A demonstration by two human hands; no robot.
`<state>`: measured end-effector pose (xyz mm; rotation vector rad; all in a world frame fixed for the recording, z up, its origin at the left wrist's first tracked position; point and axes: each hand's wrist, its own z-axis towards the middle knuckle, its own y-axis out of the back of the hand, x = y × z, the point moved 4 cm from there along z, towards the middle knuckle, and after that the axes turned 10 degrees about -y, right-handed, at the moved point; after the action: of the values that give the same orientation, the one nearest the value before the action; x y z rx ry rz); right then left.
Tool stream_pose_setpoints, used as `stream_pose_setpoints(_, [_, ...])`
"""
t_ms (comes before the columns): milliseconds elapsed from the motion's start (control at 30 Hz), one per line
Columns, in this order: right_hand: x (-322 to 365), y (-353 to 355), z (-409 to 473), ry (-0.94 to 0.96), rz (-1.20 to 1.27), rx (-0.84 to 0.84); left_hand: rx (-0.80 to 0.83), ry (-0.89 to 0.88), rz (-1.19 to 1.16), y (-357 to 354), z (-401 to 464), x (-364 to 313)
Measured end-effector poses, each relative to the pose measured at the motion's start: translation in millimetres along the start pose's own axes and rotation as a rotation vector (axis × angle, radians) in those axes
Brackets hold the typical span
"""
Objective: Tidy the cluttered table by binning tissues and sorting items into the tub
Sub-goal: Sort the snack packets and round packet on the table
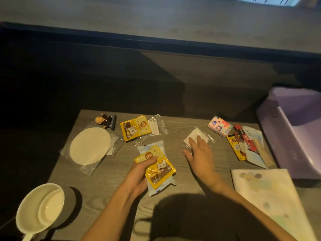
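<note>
Dim, warm light is falling on the wooden table (pixel 173 129) from above and behind the person, and the floor beyond is sinking into near-black. A broad head-shaped shadow is spreading over the near edge between the forearms. The right hand (pixel 201 155) is smearing slightly with motion blur. Straight lines are bowing toward the frame edges, and a window (pixel 271 0) is glaring pale at top right.

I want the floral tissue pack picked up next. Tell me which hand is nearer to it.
Right. The right hand rests on a clear-wrapped white packet just left of the floral tissue pack. The left hand is farther left and nearer the person, holding a yellow packet.
</note>
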<state>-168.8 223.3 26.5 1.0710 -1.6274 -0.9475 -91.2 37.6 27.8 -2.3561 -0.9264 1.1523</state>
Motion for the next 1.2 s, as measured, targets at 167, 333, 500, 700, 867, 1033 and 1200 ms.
stream_pose_setpoints(167, [11,20,-26,0.079,0.510,-0.051,-0.011,0.000,0.008,0,-4,1])
stream_pose_setpoints(333, [65,22,-86,0.390,0.571,0.127,0.013,-0.017,-0.104,9,-7,0])
stream_pose_setpoints(500, [91,2,-101,0.581,0.141,0.421,0.013,-0.082,-0.065,27,-11,-10])
stream_pose_setpoints(700, [145,21,-36,0.403,0.301,0.103,-0.107,-0.140,-0.110,54,-19,-25])
stream_pose_setpoints(867, [176,-21,13,0.507,-0.251,0.150,-0.169,-0.183,-0.100,63,-33,-36])
stream_pose_setpoints(1033, [164,-15,7,0.365,-0.050,-0.081,-0.134,-0.228,-0.120,65,-48,-44])
stream_pose_setpoints(1200, [151,6,-53,0.519,0.558,0.082,-0.111,-0.280,-0.151,66,-49,-44])
